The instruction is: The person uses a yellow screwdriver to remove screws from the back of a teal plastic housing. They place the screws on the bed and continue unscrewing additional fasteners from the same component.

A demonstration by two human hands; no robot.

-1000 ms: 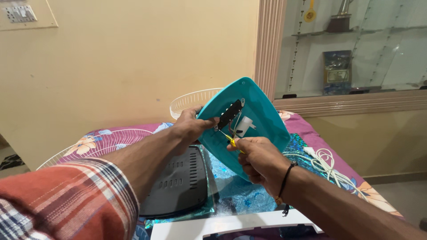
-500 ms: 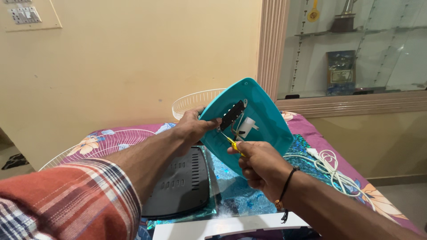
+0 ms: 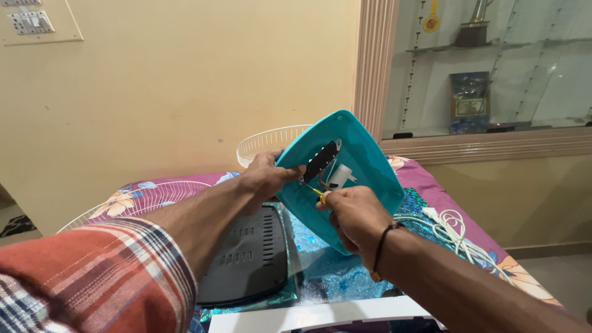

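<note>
Gripping: left hand [image 3: 265, 179] on teal cover [image 3: 364, 166], right hand [image 3: 351, 216] on half-hidden yellow screwdriver [image 3: 319, 196].

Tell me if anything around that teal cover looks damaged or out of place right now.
No damage shows. The teal cover is off its unit, held tilted by the left hand, its wires exposed. The right hand holds a yellow-handled tool at them. A white cord lies loosely coiled on the floral cloth.

One head-worn camera looks forward and down, close over the table [image 3: 431, 179] (no second view).
</note>
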